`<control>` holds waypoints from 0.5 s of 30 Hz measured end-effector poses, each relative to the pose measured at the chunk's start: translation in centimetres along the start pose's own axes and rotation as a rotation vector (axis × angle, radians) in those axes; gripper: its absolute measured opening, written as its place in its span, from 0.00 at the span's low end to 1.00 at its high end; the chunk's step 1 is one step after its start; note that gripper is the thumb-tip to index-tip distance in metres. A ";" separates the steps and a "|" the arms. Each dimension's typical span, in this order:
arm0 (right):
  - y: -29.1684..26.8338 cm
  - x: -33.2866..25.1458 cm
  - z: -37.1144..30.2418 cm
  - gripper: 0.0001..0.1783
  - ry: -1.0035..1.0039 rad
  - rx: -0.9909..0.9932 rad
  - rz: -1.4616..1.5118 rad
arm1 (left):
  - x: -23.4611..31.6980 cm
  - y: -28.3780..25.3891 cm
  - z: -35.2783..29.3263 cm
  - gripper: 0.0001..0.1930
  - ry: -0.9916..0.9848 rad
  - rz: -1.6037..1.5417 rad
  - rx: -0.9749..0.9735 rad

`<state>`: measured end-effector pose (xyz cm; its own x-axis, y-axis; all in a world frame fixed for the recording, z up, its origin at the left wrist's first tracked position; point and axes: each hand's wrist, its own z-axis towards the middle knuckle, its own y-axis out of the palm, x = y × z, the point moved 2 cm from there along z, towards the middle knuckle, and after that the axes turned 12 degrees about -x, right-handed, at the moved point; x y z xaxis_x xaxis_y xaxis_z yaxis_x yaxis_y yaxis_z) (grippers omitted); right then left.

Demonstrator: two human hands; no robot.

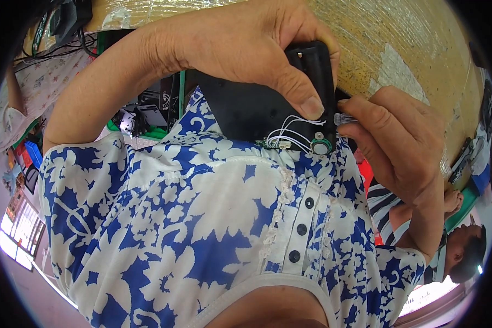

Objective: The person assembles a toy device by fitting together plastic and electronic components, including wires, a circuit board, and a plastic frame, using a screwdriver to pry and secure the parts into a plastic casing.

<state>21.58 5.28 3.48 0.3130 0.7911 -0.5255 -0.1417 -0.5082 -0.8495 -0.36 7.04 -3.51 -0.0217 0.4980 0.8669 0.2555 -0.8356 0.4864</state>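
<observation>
My left hand (281, 65) is wrapped round a black plastic housing (316, 54), its thumb pressed on the face. Several thin white wires (284, 128) run below that thumb to a small connector (283, 145). A small green round board with a silver disc (321, 145) hangs just under the housing. At the housing's right edge, my right hand (396, 131) pinches a small clear or silvery piece (343, 118) between thumb and forefinger. Whether that piece touches the housing I cannot tell. Left of the housing spreads a flat black surface (235, 106), partly behind my left hand.
A worn tan worktable (366, 38) with clear film on it lies beyond my hands. Black cables and a black device (68, 19) are at the far left. Parts in a green-edged tray (139, 117) sit under my left forearm. Another person (459, 251) is at the right.
</observation>
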 end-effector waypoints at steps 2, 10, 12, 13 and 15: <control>0.3 -0.1 0.0 0.15 -0.010 0.003 -0.015 | -0.1 0.6 -0.3 0.09 0.021 0.020 0.040; 1.5 -0.7 -0.2 0.16 -0.008 -0.020 -0.063 | -1.2 1.1 -0.1 0.09 0.035 0.026 0.095; 1.6 -0.8 -0.1 0.16 0.000 -0.057 -0.097 | -1.5 0.8 -0.1 0.09 -0.015 0.042 0.067; 1.6 -1.1 0.3 0.16 -0.002 -0.065 -0.104 | -1.6 0.9 -0.3 0.09 -0.004 0.043 0.069; 1.7 -1.3 0.5 0.15 -0.006 -0.098 -0.154 | -1.6 1.1 -0.4 0.10 -0.015 0.091 0.113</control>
<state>20.43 3.56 2.69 0.3184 0.8639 -0.3904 -0.0001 -0.4117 -0.9113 -0.40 5.27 -4.35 0.0206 0.4252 0.9049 0.3629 -0.8465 0.3895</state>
